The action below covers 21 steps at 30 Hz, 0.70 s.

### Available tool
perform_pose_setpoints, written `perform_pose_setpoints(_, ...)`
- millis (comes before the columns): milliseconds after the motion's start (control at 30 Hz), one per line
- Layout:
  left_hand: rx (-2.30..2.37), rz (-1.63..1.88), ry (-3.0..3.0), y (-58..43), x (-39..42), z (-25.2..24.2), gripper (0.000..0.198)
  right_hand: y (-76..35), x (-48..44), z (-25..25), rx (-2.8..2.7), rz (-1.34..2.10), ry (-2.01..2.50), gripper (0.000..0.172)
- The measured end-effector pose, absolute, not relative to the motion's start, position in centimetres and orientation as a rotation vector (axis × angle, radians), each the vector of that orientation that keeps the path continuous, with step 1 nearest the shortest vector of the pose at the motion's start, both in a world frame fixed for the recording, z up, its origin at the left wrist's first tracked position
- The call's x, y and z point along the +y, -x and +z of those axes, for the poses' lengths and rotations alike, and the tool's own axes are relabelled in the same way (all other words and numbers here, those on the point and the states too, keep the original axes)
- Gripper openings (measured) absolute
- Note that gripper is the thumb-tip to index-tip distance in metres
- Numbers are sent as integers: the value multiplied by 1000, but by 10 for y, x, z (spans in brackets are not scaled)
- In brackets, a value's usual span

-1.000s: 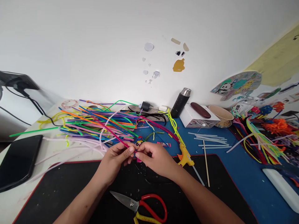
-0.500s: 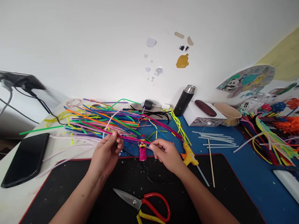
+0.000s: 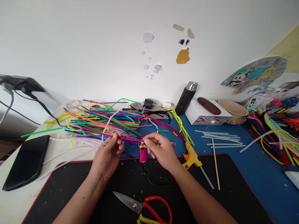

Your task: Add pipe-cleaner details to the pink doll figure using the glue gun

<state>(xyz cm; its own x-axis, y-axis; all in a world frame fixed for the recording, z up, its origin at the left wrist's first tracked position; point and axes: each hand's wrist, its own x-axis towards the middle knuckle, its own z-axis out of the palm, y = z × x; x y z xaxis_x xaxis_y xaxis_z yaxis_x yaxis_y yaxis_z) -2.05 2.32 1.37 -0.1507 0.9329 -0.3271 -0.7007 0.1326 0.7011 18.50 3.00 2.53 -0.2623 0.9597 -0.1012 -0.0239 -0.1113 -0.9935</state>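
A magenta pipe cleaner (image 3: pixel 132 138) is stretched nearly level between my two hands, above the black mat. My left hand (image 3: pixel 110 151) pinches it between thumb and fingers, and its other end runs on to the left over the pile. The right end sits in the closed fingertips of my right hand (image 3: pixel 159 150). Just behind, partly covered by that hand, stands a small figure with a pink fuzzy body (image 3: pixel 143 155) and a yellow, black and red upper part. Scissors (image 3: pixel 140 207) with red and yellow handles lie on the mat below my hands.
Many coloured pipe cleaners (image 3: pixel 93 115) lie heaped at the back left, near a black phone (image 3: pixel 25 161). A yellow glue gun (image 3: pixel 192 155), a wooden stick (image 3: pixel 216 168) and clear glue sticks (image 3: pixel 221 137) are to the right. Behind them stand a black flask (image 3: pixel 185 101) and a white box (image 3: pixel 201 119).
My right hand has moved left along the pipe cleaner, closer to my left hand, and now covers part of the figure. The view has shifted slightly.
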Motion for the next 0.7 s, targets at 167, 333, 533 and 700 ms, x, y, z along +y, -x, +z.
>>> perform_pose_setpoints(167,903,1472,-322,21,23,14,38,-184,27,18,-1276,1451,1166,32)
perform_pose_setpoints(333,919,1460,-326,18,23,15,38,-196,26,12,-1247,1432,1220,33)
perform_pose_setpoints(533,919,1378,-410,13,20,14,39,-202,27,10,-1300,1399,1235,31)
perform_pose_setpoints(700,930,1244,-505,3,10,11,38,-204,23,12,-1359,1334,1272,29)
